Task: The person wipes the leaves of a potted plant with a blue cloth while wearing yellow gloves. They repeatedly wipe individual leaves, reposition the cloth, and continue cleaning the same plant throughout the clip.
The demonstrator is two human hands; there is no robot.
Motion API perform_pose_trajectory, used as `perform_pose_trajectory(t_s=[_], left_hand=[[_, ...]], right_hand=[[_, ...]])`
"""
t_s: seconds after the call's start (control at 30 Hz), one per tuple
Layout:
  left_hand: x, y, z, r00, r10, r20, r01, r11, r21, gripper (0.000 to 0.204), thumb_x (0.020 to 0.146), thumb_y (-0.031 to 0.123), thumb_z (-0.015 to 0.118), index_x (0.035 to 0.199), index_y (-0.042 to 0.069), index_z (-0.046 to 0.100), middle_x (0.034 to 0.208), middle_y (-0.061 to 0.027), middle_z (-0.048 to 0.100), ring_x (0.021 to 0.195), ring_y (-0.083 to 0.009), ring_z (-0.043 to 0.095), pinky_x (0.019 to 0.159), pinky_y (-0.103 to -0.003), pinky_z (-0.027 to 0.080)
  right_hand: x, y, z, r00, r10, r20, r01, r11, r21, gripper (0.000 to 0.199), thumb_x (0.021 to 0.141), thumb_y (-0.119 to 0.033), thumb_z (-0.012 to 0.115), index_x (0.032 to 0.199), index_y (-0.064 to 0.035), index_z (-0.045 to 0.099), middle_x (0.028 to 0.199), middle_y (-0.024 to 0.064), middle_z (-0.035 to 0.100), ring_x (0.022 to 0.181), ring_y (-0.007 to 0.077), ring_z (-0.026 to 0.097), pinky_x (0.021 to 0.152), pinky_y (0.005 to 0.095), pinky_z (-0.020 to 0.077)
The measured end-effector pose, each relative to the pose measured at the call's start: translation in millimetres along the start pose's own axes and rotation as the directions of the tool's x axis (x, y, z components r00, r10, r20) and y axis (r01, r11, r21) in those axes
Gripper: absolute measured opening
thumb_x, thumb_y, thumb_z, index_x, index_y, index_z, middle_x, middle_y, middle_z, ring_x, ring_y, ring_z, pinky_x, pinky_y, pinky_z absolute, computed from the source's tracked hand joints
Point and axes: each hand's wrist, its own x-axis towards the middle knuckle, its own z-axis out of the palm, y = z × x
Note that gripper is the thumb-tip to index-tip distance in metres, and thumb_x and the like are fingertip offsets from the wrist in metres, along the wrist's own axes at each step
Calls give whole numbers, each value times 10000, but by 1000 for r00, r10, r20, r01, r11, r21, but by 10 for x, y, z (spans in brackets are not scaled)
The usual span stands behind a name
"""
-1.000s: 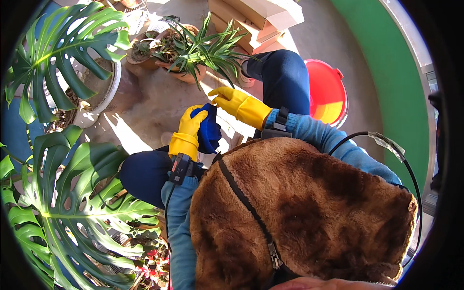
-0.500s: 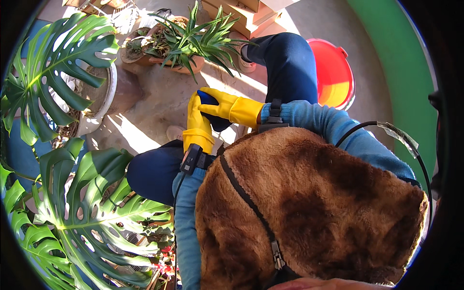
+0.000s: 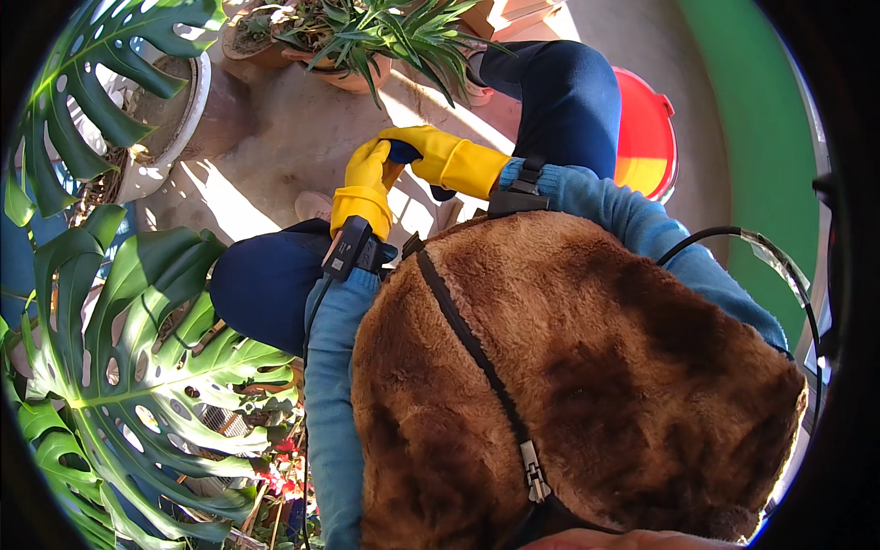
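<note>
My left hand (image 3: 365, 170), in a yellow rubber glove, meets my right hand (image 3: 440, 154), gloved the same way, in front of my body between my knees. Both hands are closed about a dark blue thing (image 3: 401, 152). Only a small part of it shows between the gloves, and its kind is hidden by the fingers. My left fingers press at its left side, while my right fingers lie over its top.
A red bucket (image 3: 642, 124) stands beyond my right knee. Ahead is a spiky plant in a clay pot (image 3: 356, 77). A white-rimmed planter (image 3: 188, 124) and large split leaves (image 3: 137, 394) crowd the left. A green curved wall edge (image 3: 770, 119) borders the right.
The view has shifted, so the pots sit higher in it. My gloved hands have moved up slightly and turned around the dark blue thing, of which less now shows.
</note>
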Motion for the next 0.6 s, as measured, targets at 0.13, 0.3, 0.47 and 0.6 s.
perform_pose_trajectory(t_s=[0.13,0.3,0.47,0.6], left_hand=[[37,40,32,986,70,-151,-42,983,178,219,971,70,672,1184,21,682,1060,-108,720,874,-209,726,771,-324,631],[39,91,-4,968,104,-230,-58,979,196,177,962,76,680,1129,24,705,1014,-101,722,852,-196,716,768,-306,624],[59,173,6,986,21,-164,-23,1000,-9,214,994,135,658,1185,40,682,1052,-114,728,869,-227,727,797,-313,623],[150,362,-19,992,17,-122,-27,996,-81,297,1031,219,614,1275,52,637,1213,-161,702,1014,-281,716,860,-338,610]], right_hand=[[14,25,70,998,65,13,-63,993,-103,701,772,54,587,1460,-58,511,1283,212,660,1228,348,625,1036,383,493],[-28,-173,-25,987,157,8,-158,985,73,538,895,-152,677,1413,-68,559,1153,162,696,996,271,685,876,353,543],[-95,-406,-174,945,324,50,-322,891,319,432,958,-206,647,1369,-80,606,1064,66,687,875,124,624,772,286,518],[-10,-414,-160,860,484,-163,-313,751,581,407,994,-181,617,1383,-66,581,1088,62,687,946,167,633,815,307,515]])
